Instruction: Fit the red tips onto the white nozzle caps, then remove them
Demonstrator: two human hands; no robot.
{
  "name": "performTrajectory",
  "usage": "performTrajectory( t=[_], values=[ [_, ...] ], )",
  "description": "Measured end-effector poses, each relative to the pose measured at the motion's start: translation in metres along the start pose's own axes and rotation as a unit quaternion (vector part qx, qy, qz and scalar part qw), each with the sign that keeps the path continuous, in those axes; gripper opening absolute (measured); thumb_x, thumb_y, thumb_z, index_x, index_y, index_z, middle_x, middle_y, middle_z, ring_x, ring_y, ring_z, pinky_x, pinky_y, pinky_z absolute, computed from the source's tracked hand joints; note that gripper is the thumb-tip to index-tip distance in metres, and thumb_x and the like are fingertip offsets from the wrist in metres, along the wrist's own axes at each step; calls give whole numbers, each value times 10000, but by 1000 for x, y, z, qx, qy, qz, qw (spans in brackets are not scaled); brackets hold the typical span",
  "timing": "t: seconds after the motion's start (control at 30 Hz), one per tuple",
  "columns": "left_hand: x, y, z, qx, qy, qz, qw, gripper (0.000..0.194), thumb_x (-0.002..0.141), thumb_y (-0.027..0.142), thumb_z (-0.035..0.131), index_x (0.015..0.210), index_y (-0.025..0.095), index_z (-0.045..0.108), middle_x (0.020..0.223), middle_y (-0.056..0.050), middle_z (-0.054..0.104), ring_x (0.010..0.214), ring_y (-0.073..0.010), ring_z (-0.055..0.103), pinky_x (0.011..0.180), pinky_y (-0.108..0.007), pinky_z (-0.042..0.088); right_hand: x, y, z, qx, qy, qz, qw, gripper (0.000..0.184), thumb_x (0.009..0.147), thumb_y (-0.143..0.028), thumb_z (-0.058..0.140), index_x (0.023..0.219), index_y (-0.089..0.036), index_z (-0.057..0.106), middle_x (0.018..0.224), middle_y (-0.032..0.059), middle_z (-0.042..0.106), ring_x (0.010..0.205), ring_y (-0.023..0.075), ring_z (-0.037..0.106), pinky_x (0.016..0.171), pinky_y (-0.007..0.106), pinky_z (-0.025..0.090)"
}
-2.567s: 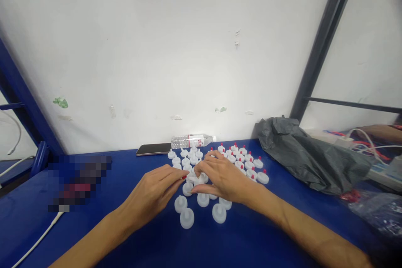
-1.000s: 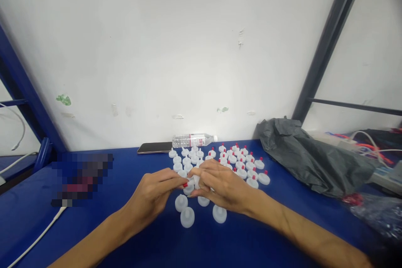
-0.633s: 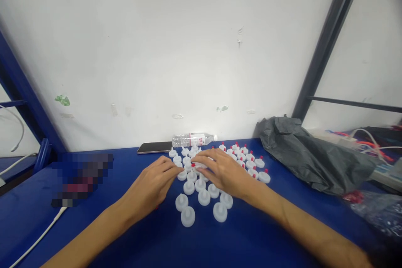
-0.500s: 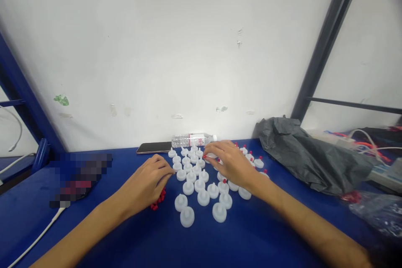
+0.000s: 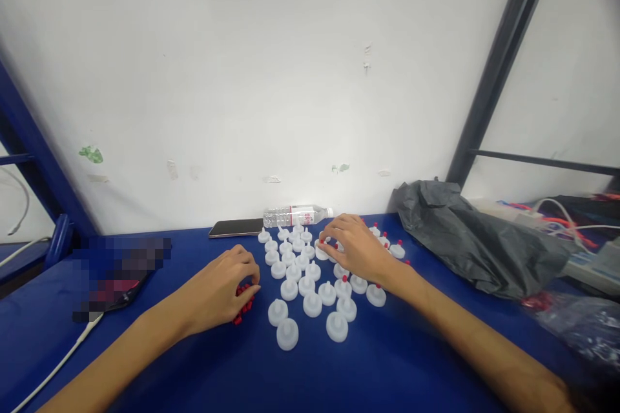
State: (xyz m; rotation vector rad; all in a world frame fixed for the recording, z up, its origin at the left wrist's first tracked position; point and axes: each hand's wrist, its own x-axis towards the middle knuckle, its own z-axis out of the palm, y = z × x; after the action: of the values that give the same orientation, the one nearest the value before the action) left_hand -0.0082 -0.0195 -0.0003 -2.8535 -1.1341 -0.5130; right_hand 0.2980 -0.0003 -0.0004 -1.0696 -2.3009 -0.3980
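Many white plastic nozzle caps (image 5: 312, 304) with pointed spouts stand spread over the blue table. On the right, several of them carry small red tips, as on one white cap (image 5: 376, 296). My left hand (image 5: 220, 290) curls over a small pile of red tip caps (image 5: 243, 303), with a gap between thumb and forefinger; the other fingertips are hidden. My right hand (image 5: 356, 248) reaches among the farther nozzle caps, its thumb and forefinger closed at a red tip (image 5: 322, 242) on a white nozzle cap (image 5: 320, 253). The hand partly covers the caps behind it.
A clear water bottle (image 5: 296, 215) lies along the wall beside a phone (image 5: 236, 227). A grey plastic bag (image 5: 465, 239) is on the right, near a clear bag (image 5: 581, 329) and cables. At left lies a dark, blurred-out object (image 5: 126, 277) with a white cable (image 5: 58, 361).
My left hand has drawn back from the white nozzle caps to the red pile, its thumb and forefinger parting. My right hand stays at nearly the same spot by the red tip.
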Motion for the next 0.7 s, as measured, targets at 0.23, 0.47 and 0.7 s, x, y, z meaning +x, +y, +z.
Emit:
performTrajectory(
  t=[0.23,0.47,0.7],
  values=[
    [0,3,2,-5,-44,-28,999,130,892,198,565,804,225,658,868,-24,654,902,-212,575,786,-320,449,-1,5,5,11,-45,1,999,148,915,-332,643,902,-205,717,861,43,713,963,232,605,899,428,434],
    [0,3,-1,-12,-40,-21,999,171,914,193,519,822,219,660,873,-34,650,903,-212,564,795,-329,439,-1,5,6,-6,-53,23,998,162,901,-343,660,886,-199,733,882,61,723,948,237,615,879,415,445],
    [-1,7,-11,-39,-84,-56,994,132,887,286,563,804,227,647,936,-31,649,955,-218,555,828,-332,431,0,-1,1,14,-65,19,998,257,975,-382,533,1045,-196,695,931,74,714,969,231,609,929,417,418]
  ],
)
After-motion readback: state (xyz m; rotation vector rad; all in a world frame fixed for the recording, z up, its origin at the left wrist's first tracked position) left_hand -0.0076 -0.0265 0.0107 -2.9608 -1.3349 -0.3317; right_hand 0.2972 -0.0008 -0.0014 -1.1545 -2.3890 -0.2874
